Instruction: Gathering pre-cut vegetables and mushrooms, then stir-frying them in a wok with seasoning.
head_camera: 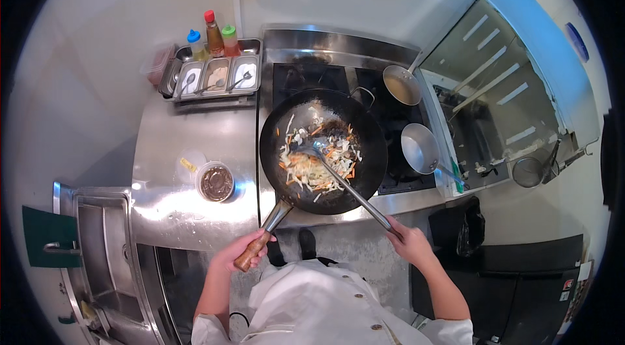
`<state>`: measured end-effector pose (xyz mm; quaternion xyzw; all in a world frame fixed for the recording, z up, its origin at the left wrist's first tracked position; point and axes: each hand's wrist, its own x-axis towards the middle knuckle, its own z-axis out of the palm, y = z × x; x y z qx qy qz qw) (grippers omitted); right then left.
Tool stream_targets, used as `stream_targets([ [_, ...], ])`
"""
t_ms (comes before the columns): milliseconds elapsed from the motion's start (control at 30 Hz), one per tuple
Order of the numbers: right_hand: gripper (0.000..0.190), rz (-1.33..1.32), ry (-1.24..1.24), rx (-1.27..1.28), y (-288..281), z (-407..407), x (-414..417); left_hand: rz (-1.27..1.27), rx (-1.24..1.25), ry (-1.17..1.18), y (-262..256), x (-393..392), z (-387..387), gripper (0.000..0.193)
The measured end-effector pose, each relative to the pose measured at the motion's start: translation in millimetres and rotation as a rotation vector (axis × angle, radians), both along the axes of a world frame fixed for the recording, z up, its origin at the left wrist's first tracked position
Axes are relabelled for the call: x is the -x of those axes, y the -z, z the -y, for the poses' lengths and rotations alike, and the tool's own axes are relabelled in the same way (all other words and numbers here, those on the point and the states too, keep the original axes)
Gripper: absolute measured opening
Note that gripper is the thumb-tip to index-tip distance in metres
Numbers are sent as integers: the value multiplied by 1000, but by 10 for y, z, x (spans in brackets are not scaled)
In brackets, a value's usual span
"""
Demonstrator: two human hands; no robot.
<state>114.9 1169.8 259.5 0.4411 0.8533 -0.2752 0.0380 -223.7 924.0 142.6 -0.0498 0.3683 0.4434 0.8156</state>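
My left hand (241, 251) grips the wooden handle (254, 251) of a large black wok (373, 164), which rests over the stove. In my right hand (409, 240) is the end of a long metal wok ladle (349, 186). The ladle's head lies among the food inside the wok and is partly blurred. Shredded cabbage with carrot strips (312, 174) is spread across the wok's middle. Part of the food is blurred too, to the left of the ladle's shaft. A dark patch shows on the wok's inner wall at the upper right.
Right of the wok stand a saucepan of cloudy liquid (401, 88) and an aluminium saucepan (419, 147). On the steel counter (195, 130) are a tub of dark sauce (215, 182) and a seasoning tray (168, 86) with bottles. A steel sink (105, 237) is at far left.
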Motion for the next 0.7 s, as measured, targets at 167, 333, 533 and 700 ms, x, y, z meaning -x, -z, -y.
stream_targets([
  [167,45,-3,-40,-42,-878,46,-564,-30,-11,-4,-52,15,-23,46],
  [333,43,190,-99,-14,-838,-111,-563,-21,7,-7,-28,26,-51,47],
  [533,42,70,-44,-121,-282,-414,-288,-32,-11,-25,-39,-13,-23,46],
  [700,44,20,20,134,-721,-151,-842,-16,-19,-39,-57,-47,-16,46],
])
